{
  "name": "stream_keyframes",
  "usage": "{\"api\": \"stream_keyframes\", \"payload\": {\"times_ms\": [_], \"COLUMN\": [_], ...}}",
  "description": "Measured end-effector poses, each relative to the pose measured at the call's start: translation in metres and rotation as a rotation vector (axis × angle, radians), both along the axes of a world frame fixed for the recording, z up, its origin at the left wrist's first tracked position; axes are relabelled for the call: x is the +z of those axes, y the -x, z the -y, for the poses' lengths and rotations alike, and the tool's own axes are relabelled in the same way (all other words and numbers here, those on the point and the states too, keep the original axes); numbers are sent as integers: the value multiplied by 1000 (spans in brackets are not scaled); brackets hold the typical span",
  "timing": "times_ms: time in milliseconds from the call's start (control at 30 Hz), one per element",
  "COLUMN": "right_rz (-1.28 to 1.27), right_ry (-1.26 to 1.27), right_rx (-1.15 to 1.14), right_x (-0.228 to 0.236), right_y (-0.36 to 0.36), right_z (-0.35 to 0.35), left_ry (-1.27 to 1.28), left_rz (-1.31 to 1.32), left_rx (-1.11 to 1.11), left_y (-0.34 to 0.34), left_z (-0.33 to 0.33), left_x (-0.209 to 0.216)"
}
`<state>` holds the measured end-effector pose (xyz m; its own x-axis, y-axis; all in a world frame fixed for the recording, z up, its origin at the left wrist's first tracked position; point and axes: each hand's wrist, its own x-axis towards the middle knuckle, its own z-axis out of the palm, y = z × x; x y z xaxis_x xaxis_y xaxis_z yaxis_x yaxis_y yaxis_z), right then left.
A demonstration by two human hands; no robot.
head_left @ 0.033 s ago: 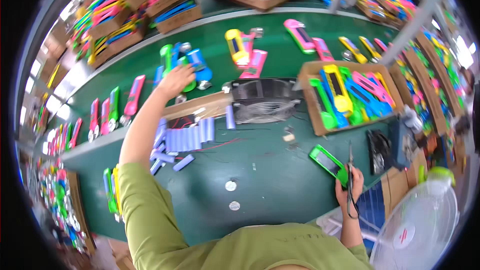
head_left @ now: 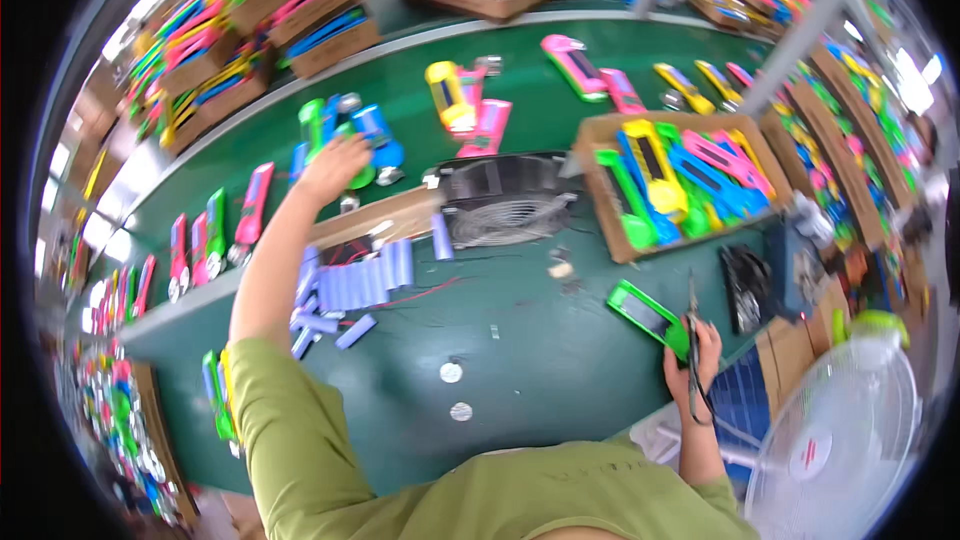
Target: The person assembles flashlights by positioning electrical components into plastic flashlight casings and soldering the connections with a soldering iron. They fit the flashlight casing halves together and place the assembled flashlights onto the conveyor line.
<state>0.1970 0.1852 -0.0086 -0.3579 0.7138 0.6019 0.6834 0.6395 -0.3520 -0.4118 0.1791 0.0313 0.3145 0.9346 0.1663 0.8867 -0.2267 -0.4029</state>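
At the far left of the bench, my left hand [head_left: 338, 168] reaches onto a cluster of plastic lamp casings. Its fingers lie over a green casing [head_left: 362, 176], beside a blue casing [head_left: 373, 130]; blur hides whether they grip it. My right hand [head_left: 706, 360] is closed around a slim pointed tool [head_left: 692, 335] with a dark handle, its tip upward and a thin dark loop hanging below. A green casing with a dark panel [head_left: 648, 314] meets the fingers of this hand at its lower end; whether they pinch it is hidden.
Lilac cylindrical cells [head_left: 360, 280] lie mid-left beside a cardboard tray [head_left: 385, 215]. A black fan unit [head_left: 510, 195] stands centrally. Right of it is a cardboard box [head_left: 625, 252] of colourful casings. Two white discs [head_left: 451, 372] lie near me. A white standing fan [head_left: 830, 440] is at the lower right.
The whole view has shifted slightly, with the scene sliding a little to the left. Both hands keep their places relative to the casings and the tool.
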Motion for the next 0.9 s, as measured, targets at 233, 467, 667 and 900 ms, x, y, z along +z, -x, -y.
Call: {"api": "stream_keyframes", "payload": {"times_ms": [233, 467, 667, 900], "right_rz": [-292, -222, -140, -478], "right_ry": [0, -234, -29, -72], "right_rx": [-71, -46, -102, 120], "right_x": [11, 54, 50, 36], "right_y": [-24, -16, -3, 9], "right_z": [-2, -107, -177, -187], "left_ry": [-278, 47, 460, 341], "left_rz": [312, 179, 161, 440], "left_rx": [31, -168, -208, -249], "left_y": [-85, -260, -368, -386], "left_z": [6, 89, 150, 168], "left_x": [95, 133, 60, 19]}}
